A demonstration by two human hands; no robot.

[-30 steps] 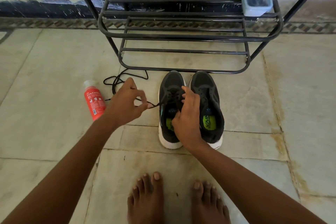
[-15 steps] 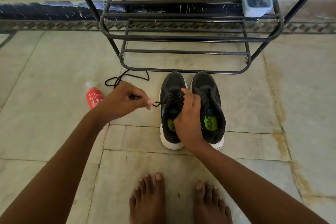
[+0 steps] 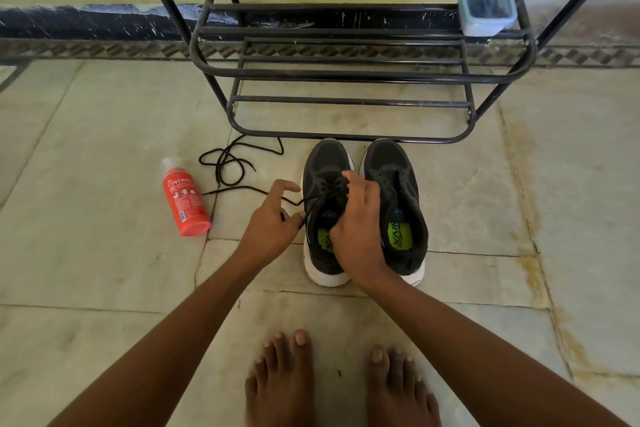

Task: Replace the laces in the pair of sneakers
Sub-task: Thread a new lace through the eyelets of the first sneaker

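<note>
Two black sneakers with white soles stand side by side on the floor, toes toward the rack. My right hand (image 3: 360, 229) lies over the left sneaker (image 3: 325, 156), its fingertips curled into the lacing near the tongue. Just left of that shoe, my left hand (image 3: 272, 222) pinches a black lace (image 3: 294, 202) that runs from the eyelets. The lace's slack lies in loops on the floor to the left. The right sneaker (image 3: 391, 163) shows open eyelets, a green insole and no lace that I can see.
A red spray bottle (image 3: 185, 198) lies on the tiles left of the lace loops. A black metal shoe rack (image 3: 346, 73) stands right behind the sneakers, with a lidded plastic container (image 3: 486, 3) on its right end. My bare feet (image 3: 280, 378) are just in front.
My left hand has moved right and down, closer to the left sneaker, slackening the lace. My right hand stays on the shoe's lacing.
</note>
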